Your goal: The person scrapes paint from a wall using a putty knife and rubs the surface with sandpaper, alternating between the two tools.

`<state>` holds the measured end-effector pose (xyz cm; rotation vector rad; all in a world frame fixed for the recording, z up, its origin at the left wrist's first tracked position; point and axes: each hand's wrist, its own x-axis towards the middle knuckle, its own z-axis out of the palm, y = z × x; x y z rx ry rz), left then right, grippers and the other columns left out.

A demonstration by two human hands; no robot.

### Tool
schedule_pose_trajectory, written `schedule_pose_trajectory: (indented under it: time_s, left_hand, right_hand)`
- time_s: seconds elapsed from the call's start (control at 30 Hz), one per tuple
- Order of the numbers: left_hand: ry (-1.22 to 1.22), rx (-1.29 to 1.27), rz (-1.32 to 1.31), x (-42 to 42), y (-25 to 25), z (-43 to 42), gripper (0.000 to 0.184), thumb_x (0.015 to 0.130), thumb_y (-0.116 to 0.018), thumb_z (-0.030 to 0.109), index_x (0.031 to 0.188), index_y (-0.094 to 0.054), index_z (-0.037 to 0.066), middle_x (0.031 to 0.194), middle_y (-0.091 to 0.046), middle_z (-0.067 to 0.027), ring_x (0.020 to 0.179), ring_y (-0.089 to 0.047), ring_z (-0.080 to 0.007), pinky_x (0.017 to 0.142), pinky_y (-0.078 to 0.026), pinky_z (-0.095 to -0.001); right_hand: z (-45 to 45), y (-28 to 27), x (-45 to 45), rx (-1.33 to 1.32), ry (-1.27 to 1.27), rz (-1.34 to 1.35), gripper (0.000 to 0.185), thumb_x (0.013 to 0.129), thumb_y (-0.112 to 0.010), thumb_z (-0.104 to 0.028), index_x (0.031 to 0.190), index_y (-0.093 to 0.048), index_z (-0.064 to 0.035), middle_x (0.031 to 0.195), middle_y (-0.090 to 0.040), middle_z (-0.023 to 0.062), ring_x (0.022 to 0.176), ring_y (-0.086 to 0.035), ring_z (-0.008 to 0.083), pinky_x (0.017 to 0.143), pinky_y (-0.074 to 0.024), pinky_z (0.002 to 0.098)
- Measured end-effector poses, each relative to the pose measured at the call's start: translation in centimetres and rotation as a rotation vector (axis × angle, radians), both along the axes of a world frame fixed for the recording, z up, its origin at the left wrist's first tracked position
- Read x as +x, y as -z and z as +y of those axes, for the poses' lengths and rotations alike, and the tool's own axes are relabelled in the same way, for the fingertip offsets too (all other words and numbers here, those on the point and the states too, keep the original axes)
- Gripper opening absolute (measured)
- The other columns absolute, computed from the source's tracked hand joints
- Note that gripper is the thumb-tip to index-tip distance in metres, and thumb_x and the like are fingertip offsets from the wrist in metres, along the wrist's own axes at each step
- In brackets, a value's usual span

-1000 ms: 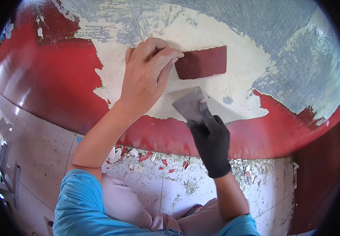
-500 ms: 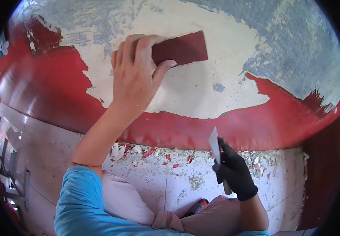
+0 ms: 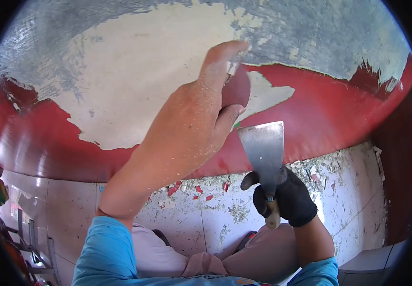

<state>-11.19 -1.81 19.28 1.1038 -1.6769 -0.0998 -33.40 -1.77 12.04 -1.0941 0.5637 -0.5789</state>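
My bare left hand (image 3: 187, 119) is raised near the camera, in front of the large curved surface. Between its thumb and fingers is a dark red, bent piece of sandpaper (image 3: 237, 90), partly hidden by the hand. The surface is red (image 3: 306, 109) along its lower side, with a ragged cream patch (image 3: 139, 62) and a scratched grey area (image 3: 306, 33). My right hand (image 3: 296, 198), in a black glove, is closed round the handle of a putty knife (image 3: 265, 148). Its wide metal blade points up, in front of the red lower edge.
Red and white flakes and dust lie on the tiled floor (image 3: 196, 229) beneath the curved surface. A grey metal frame (image 3: 27, 248) stands at the lower left. My knees and shoes are below; a dark red panel (image 3: 401, 152) rises at the right.
My left hand has moved right and toward the camera, and the sandpaper it holds now looks bent. My right hand has turned the putty knife so its blade faces me broadly. The view has shifted.
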Motion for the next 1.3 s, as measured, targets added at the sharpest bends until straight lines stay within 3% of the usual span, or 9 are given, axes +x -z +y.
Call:
schedule_pose_trajectory:
  time_s: [0.27, 0.33, 0.43, 0.6, 0.7, 0.87, 0.97, 1.13, 1.3]
  left_hand:
    - [0.213, 0.157, 0.133, -0.7, 4.7, -1.1, 0.013, 0.087, -0.056, 0.003, 0.097, -0.064, 0.001, 0.086, -0.061, -0.0101, 0.074, -0.06, -0.015, 0.066, -0.047, -0.0257]
    - [0.207, 0.181, 0.159, -0.7, 5.3, -1.5, 0.014, 0.087, -0.056, 0.003, 0.097, -0.065, 0.0, 0.086, -0.061, -0.0101, 0.074, -0.06, -0.0149, 0.066, -0.047, -0.0256]
    - [0.101, 0.178, 0.078, 0.1, 5.9, -2.0, 0.014, 0.087, -0.057, 0.005, 0.097, -0.065, 0.0, 0.084, -0.061, -0.0098, 0.074, -0.06, -0.0146, 0.066, -0.047, -0.0254]
    - [0.324, 0.273, 0.146, 0.1, 6.2, -2.1, 0.012, 0.083, -0.065, 0.007, 0.091, -0.066, -0.001, 0.083, -0.061, -0.0098, 0.073, -0.06, -0.015, 0.063, -0.047, -0.0252]
    - [0.449, 0.461, 0.426, -0.1, 7.2, -2.4, 0.013, 0.082, -0.067, 0.01, 0.089, -0.066, -0.001, 0.081, -0.061, -0.0087, 0.073, -0.06, -0.0144, 0.063, -0.046, -0.0248]
    - [0.416, 0.31, 0.486, 1.3, 6.7, -2.1, 0.015, 0.085, -0.065, 0.015, 0.084, -0.066, 0.001, 0.077, -0.059, -0.0063, 0.072, -0.059, -0.0113, 0.062, -0.045, -0.0252]
    - [0.395, 0.233, 0.483, 1.9, 6.4, -1.9, 0.015, 0.085, -0.065, 0.016, 0.082, -0.066, 0.001, 0.075, -0.059, -0.0061, 0.071, -0.058, -0.0122, 0.06, -0.044, -0.0272]
    - [0.421, 0.268, 0.389, 1.7, 6.7, -1.3, 0.017, 0.08, -0.066, 0.015, 0.076, -0.062, 0.0, 0.07, -0.056, -0.0126, 0.066, -0.055, -0.0268, 0.06, -0.042, -0.035]
    - [0.417, 0.141, 0.34, 1.5, 7.6, -1.7, 0.017, 0.079, -0.067, 0.014, 0.072, -0.06, -0.001, 0.069, -0.054, -0.0145, 0.063, -0.053, -0.0283, 0.059, -0.04, -0.0369]
  right_hand:
    - [-0.5, 0.6, -1.5, -0.012, 0.032, 0.048, 0.062, 0.091, -0.044, -0.053, 0.12, -0.046, 0.0009, 0.103, -0.06, 0.0181, 0.058, -0.057, 0.0171, 0.05, -0.0465, 0.0273]
    - [-0.2, 0.3, -0.7, 0.042, 0.261, 0.19, 0.049, 0.088, -0.049, -0.044, 0.097, -0.054, 0.0041, 0.072, -0.06, 0.0148, 0.039, -0.05, 0.0161, 0.036, -0.0408, 0.0261]
    - [-0.6, 0.7, -0.5, 0.03, 0.321, 0.164, 0.049, 0.089, -0.047, -0.043, 0.094, -0.054, 0.0053, 0.067, -0.059, 0.0149, 0.037, -0.05, 0.017, 0.034, -0.0396, 0.0267]
    - [-1.0, 0.5, -0.4, 0.02, 0.196, 0.184, 0.048, 0.089, -0.047, -0.044, 0.087, -0.055, 0.0032, 0.073, -0.061, 0.0184, 0.037, -0.05, 0.0188, 0.031, -0.0391, 0.0283]
    - [-1.5, 0.5, 0.0, -0.017, -0.026, 0.185, 0.07, 0.086, -0.048, -0.059, 0.116, -0.048, 0.0047, 0.094, -0.062, 0.0204, 0.052, -0.055, 0.0173, 0.044, -0.0439, 0.0267]
    - [-1.2, 1.5, 0.2, -0.152, 0.062, 0.21, 0.063, 0.085, -0.05, -0.058, 0.082, -0.055, 0.004, 0.062, -0.057, 0.016, 0.042, -0.052, 0.0204, 0.04, -0.0422, 0.0291]
    - [-0.7, 2.7, 0.5, -0.131, 0.265, 0.189, 0.058, 0.086, -0.05, -0.057, 0.077, -0.052, 0.0003, 0.062, -0.056, 0.0153, 0.041, -0.051, 0.0208, 0.038, -0.0406, 0.0291]
    - [-1.3, 3.2, 0.5, -0.219, 0.176, 0.118, 0.045, 0.093, -0.043, -0.046, 0.078, -0.048, -0.0043, 0.07, -0.056, 0.0126, 0.037, -0.051, 0.0222, 0.035, -0.0434, 0.0305]
    - [-1.2, 3.2, 1.3, -0.238, 0.189, 0.143, 0.044, 0.092, -0.044, -0.047, 0.077, -0.048, -0.0052, 0.07, -0.056, 0.0127, 0.037, -0.051, 0.0227, 0.034, -0.0428, 0.0303]
